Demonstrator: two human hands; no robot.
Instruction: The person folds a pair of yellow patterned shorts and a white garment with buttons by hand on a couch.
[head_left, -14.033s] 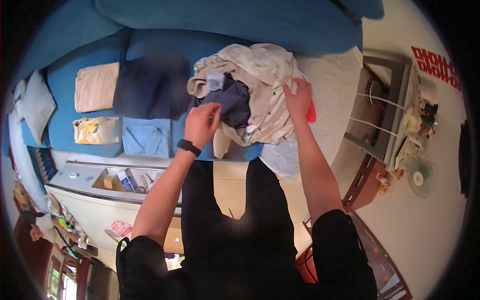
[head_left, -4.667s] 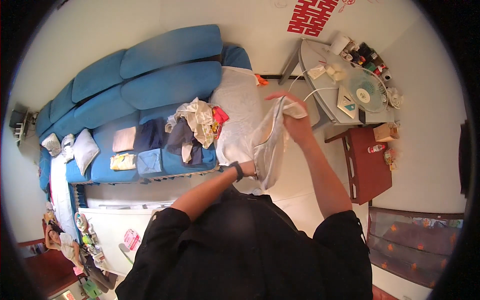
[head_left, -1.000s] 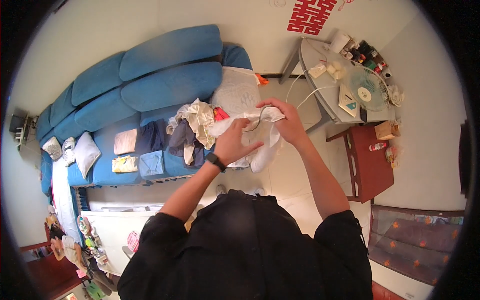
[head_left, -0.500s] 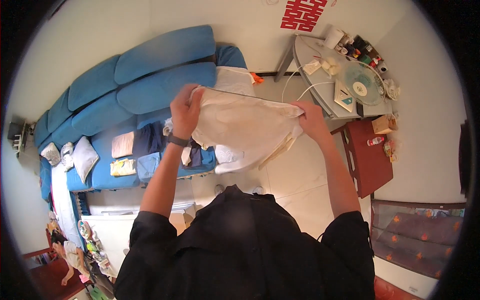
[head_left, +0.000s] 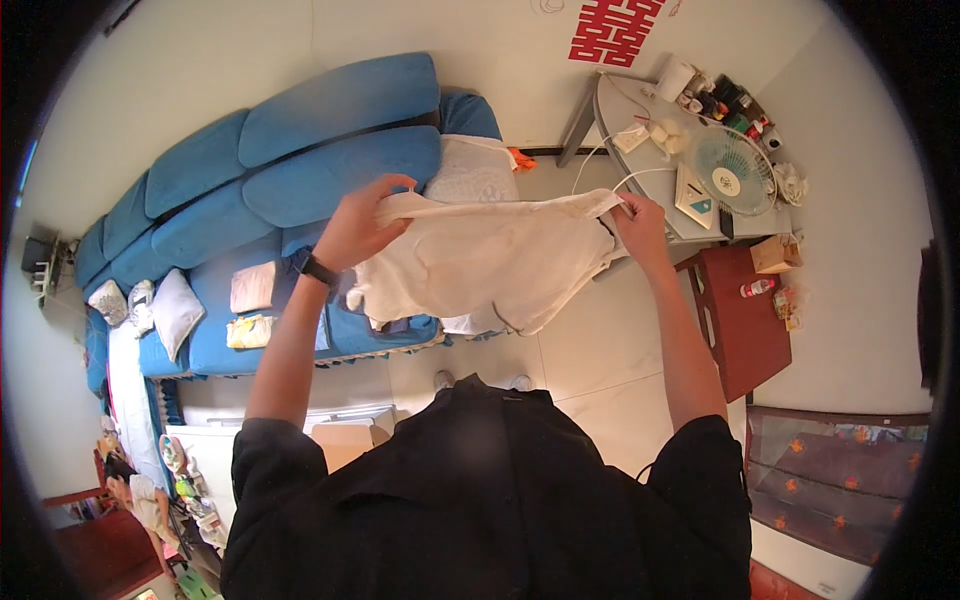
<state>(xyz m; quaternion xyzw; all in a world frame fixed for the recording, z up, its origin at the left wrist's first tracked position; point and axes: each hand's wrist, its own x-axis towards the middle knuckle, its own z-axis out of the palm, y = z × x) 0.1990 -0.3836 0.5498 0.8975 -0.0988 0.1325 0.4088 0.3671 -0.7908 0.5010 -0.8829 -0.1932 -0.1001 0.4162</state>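
Note:
A thin white garment (head_left: 480,255) hangs stretched between my two hands, above the floor and the front edge of the blue sofa. Its upper edge runs nearly level, while the lower part droops in loose folds, with a dark trim line near the bottom right. My left hand (head_left: 360,228), with a dark watch on the wrist, grips the upper left corner between thumb and fingers. At the upper right corner, my right hand (head_left: 641,228) pinches the cloth. The garment's exact cut cannot be made out.
Folded clothes (head_left: 252,288) and cushions (head_left: 180,312) lie on the blue sofa (head_left: 340,180). To the right stand a desk (head_left: 650,185) with a fan (head_left: 733,172) and a reddish-brown wooden stand (head_left: 735,325) with a bottle. Another person (head_left: 148,505) is at the lower left.
My left hand has moved left and a little down, and my right hand slightly right. The garment is spread wider and its lower part has swung leftward, covering some of the folded clothes.

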